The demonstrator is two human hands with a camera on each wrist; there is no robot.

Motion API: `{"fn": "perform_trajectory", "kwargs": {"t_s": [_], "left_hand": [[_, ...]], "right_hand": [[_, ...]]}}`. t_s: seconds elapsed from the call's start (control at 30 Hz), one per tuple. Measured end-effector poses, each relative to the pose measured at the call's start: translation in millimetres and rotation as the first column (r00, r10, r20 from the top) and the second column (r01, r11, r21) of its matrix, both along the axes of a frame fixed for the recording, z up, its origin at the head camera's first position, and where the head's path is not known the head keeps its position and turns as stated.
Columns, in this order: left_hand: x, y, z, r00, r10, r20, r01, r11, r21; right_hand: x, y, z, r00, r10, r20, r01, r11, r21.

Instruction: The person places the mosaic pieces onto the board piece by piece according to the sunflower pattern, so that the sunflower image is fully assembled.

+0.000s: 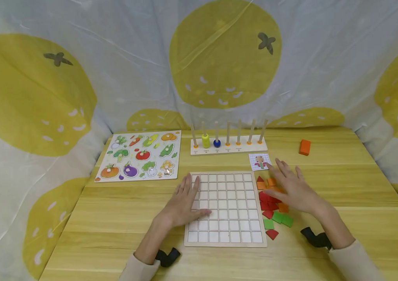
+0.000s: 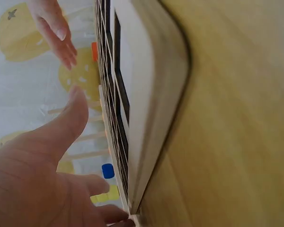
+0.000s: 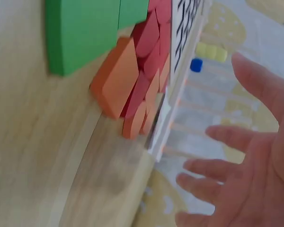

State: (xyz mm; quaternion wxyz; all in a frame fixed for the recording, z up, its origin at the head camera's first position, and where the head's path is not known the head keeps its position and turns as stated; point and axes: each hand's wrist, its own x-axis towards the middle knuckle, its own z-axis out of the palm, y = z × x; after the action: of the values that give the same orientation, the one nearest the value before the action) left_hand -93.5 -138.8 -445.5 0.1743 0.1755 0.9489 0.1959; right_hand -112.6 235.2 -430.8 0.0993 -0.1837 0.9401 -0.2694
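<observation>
A wooden grid board [image 1: 225, 248] with white square cells lies flat at the middle of the table. My left hand [image 1: 181, 203] is over its left side, fingers extended; in the left wrist view the fingertips are at the board's edge. To the right of the board lie red tiles [image 1: 268, 201], orange tiles [image 1: 283, 207] and green tiles [image 1: 286, 221], some square and some with curved or pointed sides. My right hand [image 1: 295, 191] hovers with spread fingers above these tiles, holding nothing. Beyond its fingertips is a small pattern card [image 1: 255, 166] printed with a flower on a grid.
A vegetable peg puzzle [image 1: 156, 156] lies at the back left. Behind the board stands a rack of wooden pegs [image 1: 234, 149], with yellow beads [image 1: 205, 141] and a blue bead [image 1: 216, 143] on two pegs. An orange block [image 1: 304, 147] sits at the back right.
</observation>
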Motion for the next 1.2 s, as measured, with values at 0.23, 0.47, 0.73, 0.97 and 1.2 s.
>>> {"fn": "perform_trajectory", "kwargs": {"t_s": [0.23,0.47,0.73,0.97,1.2], "left_hand": [[1.2,-5.7,-2.4,0.999,-0.013,0.050,0.014,1.000,-0.009],[0.6,-8.6,-5.1,0.998,-0.014,0.061,0.015,1.000,-0.015],[0.0,-8.1,-6.9,0.997,-0.002,0.072,0.003,1.000,-0.022],[-3.2,-6.2,-7.1,0.998,-0.021,0.059,0.022,1.000,-0.017],[-5.8,-5.5,-7.4,0.998,-0.018,0.065,0.020,0.999,-0.029]], "right_hand": [[-13.2,22.1,-6.7,0.998,0.052,0.025,-0.047,0.985,-0.166],[-21.0,32.9,-16.4,0.998,0.042,0.046,-0.030,0.974,-0.223],[-25.9,28.1,-20.5,0.995,0.010,0.102,0.017,0.965,-0.261],[-33.0,10.7,-17.6,0.982,0.023,0.188,0.029,0.962,-0.273],[-34.0,6.1,-18.9,0.950,0.036,0.311,0.058,0.956,-0.289]]}}
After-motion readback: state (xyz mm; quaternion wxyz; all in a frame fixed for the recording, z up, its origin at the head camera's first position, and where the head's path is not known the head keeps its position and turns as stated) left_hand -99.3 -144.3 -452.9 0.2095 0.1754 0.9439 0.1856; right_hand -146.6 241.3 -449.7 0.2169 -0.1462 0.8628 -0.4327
